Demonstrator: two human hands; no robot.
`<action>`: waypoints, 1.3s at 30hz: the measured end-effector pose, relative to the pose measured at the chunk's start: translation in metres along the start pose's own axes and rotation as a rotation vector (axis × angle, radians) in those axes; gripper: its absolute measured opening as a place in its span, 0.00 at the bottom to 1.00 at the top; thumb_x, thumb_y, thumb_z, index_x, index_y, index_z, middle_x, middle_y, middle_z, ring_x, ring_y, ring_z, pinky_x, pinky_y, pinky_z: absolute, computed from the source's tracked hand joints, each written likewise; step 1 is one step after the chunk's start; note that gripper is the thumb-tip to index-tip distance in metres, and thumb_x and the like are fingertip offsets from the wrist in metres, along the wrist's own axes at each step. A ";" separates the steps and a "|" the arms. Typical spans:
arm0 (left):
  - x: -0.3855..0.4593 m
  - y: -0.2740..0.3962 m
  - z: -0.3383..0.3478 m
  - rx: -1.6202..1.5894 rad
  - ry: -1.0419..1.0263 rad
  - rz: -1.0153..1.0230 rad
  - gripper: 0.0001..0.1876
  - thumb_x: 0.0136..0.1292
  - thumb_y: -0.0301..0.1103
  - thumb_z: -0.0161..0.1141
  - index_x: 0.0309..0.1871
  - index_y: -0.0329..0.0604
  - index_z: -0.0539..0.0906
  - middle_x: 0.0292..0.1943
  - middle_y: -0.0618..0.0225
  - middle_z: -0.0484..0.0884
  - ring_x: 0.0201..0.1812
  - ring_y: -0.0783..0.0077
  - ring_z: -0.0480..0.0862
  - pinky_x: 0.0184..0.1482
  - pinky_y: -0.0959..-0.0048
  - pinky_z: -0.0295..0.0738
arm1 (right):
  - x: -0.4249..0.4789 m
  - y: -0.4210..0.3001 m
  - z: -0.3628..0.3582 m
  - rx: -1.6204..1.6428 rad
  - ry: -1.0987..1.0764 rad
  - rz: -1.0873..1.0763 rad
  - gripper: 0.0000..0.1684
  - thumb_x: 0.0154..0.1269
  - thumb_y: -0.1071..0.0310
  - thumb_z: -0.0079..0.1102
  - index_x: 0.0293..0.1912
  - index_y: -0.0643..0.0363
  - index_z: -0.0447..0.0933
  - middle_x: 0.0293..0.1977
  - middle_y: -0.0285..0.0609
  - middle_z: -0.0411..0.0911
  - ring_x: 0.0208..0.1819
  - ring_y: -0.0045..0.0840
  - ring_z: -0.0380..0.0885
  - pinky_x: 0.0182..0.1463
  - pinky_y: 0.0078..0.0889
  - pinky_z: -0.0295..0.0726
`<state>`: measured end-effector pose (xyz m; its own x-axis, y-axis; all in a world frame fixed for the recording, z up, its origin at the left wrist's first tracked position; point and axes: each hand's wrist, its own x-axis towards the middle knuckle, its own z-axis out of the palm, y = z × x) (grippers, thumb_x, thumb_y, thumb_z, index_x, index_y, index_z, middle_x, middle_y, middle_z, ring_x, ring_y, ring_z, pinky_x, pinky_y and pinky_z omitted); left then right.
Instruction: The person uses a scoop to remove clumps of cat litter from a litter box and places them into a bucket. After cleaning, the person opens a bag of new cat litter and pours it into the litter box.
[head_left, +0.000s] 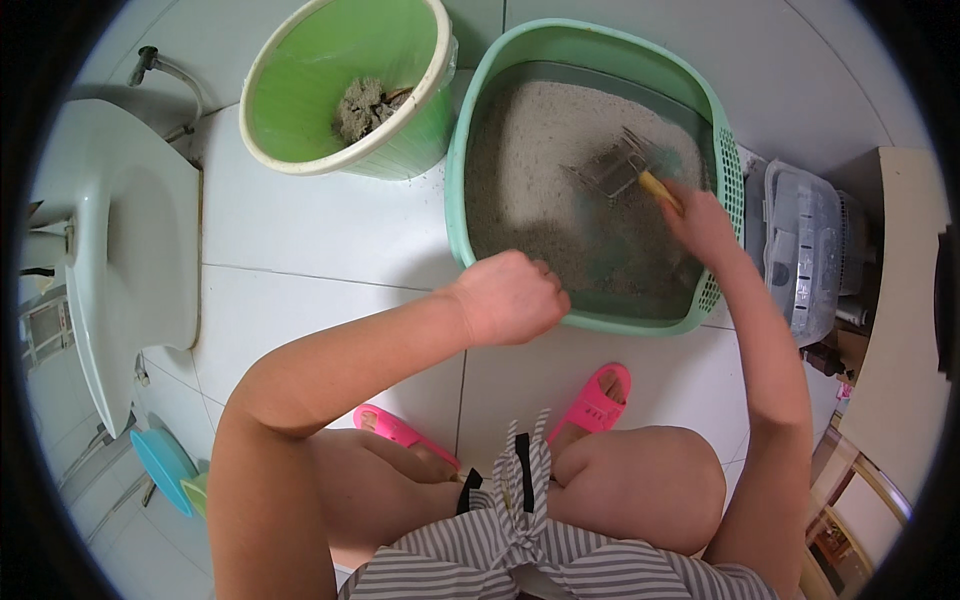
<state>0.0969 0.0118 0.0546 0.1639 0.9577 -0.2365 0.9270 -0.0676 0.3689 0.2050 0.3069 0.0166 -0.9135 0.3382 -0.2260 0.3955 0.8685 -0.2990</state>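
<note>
A green plastic litter box holds grey, sand-like litter. My right hand grips the yellow handle of a wire litter scoop, whose metal basket is over the litter inside the box; blur hides whether it touches. My left hand is a closed fist at the near left rim of the box; its palm and fingertips are hidden, so whether it holds the rim or anything else does not show. Left of the box, a green bin with a cream rim and a clear liner contains clumped grey litter.
A white ceramic fixture stands at the left, with a hose behind it. Clear plastic containers sit right of the box, beside a pale cabinet. A blue basin is at lower left. Pink slippers are on the tiled floor.
</note>
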 end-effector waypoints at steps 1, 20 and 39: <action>0.000 -0.001 -0.001 0.022 0.013 0.006 0.15 0.60 0.47 0.65 0.33 0.43 0.83 0.32 0.65 0.84 0.41 0.62 0.85 0.40 0.63 0.82 | 0.014 0.001 -0.004 -0.014 -0.002 -0.063 0.20 0.70 0.56 0.56 0.57 0.52 0.80 0.35 0.57 0.83 0.40 0.53 0.82 0.45 0.54 0.80; -0.001 0.000 -0.002 -0.004 0.059 -0.028 0.15 0.60 0.47 0.65 0.32 0.43 0.83 0.31 0.66 0.84 0.40 0.61 0.85 0.40 0.62 0.82 | 0.060 0.011 0.051 0.190 0.250 -0.038 0.21 0.65 0.63 0.63 0.58 0.46 0.81 0.45 0.44 0.83 0.50 0.41 0.80 0.55 0.47 0.67; -0.003 0.003 -0.006 -0.031 0.088 -0.045 0.17 0.61 0.47 0.63 0.32 0.40 0.82 0.29 0.63 0.82 0.38 0.59 0.85 0.38 0.62 0.82 | 0.007 0.021 0.003 0.096 0.115 0.017 0.21 0.66 0.65 0.62 0.58 0.50 0.81 0.47 0.48 0.83 0.50 0.42 0.81 0.56 0.45 0.67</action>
<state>0.0968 0.0101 0.0615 0.0906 0.9806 -0.1741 0.9215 -0.0163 0.3879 0.2069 0.3267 0.0057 -0.9094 0.3965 -0.1254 0.4130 0.8255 -0.3847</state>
